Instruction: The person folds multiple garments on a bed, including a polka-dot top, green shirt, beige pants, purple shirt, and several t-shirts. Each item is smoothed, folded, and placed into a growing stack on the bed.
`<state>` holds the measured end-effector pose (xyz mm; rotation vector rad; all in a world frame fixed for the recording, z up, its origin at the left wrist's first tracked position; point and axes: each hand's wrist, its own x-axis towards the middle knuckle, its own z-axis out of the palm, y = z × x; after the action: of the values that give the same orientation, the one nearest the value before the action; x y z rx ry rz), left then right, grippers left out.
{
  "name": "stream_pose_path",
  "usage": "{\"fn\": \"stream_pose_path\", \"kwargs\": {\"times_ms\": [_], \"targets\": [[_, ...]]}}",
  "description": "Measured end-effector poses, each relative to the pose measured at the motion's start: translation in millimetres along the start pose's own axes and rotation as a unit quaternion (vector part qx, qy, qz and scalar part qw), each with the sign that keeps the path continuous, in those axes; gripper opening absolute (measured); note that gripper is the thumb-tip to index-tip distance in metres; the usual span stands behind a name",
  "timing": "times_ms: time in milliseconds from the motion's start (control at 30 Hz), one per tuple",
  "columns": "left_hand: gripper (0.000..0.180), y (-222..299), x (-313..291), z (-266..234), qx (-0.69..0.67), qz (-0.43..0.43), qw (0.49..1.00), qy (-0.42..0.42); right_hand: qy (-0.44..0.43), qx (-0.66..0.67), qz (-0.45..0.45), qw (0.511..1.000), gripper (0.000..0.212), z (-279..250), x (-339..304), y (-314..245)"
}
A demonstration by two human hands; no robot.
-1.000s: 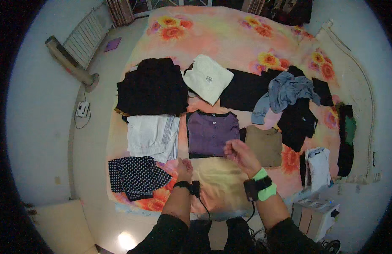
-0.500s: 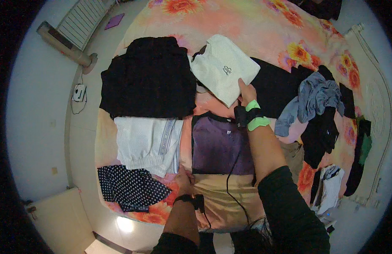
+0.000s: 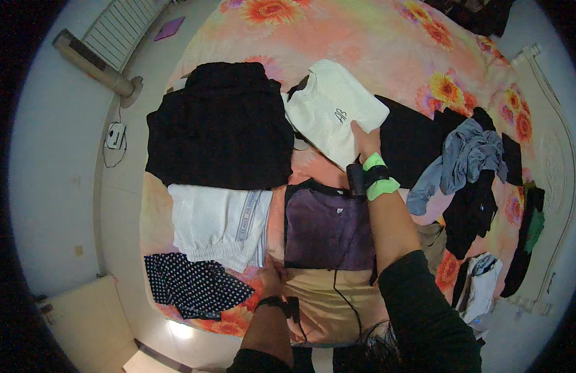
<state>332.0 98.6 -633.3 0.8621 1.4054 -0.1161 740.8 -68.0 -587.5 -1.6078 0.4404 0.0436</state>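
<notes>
My right hand (image 3: 367, 143) is closed on the lower right edge of a folded white shirt (image 3: 334, 105) with small dark lettering; most of its fingers are hidden. My left hand (image 3: 272, 278) rests low on the bed with its fingers curled, between white shorts (image 3: 207, 217) and a folded purple-grey shirt (image 3: 328, 227). I see nothing in it. Left of the white shirt lies a large black garment (image 3: 219, 127), and black cloth (image 3: 409, 140) spreads out to its right. A dark polka-dot garment (image 3: 195, 286) is at the near left.
The flowered bedspread (image 3: 356, 34) lies under all the clothes. A crumpled blue-grey garment (image 3: 468, 155) rests among black clothes on the right, near the pale headboard (image 3: 558, 124). Thin cables hang from both wrists. A tower-shaped appliance (image 3: 95, 65) stands on the floor at far left.
The whole scene sits slightly lower in the picture. My right hand remains at the white shirt's edge, and my left hand stays low beside the shorts.
</notes>
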Motion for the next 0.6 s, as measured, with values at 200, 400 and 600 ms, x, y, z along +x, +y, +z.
{"fn": "stream_pose_path", "kwargs": {"times_ms": [200,400,600], "targets": [[0.05,-9.5,11.0,-4.9,-0.024,-0.021,0.999,-0.002,-0.033,-0.031,-0.037,0.998,0.05,-7.4,2.1,-26.9],[0.05,-11.4,14.0,-5.3,-0.045,-0.032,0.998,-0.006,-0.312,0.106,0.054,0.942,0.048,-13.3,17.5,-71.5],[0.052,-4.0,6.7,-0.4,-0.028,-0.046,0.998,0.026,-0.175,0.407,0.054,0.895,0.04,-19.6,12.7,-174.2]]}}
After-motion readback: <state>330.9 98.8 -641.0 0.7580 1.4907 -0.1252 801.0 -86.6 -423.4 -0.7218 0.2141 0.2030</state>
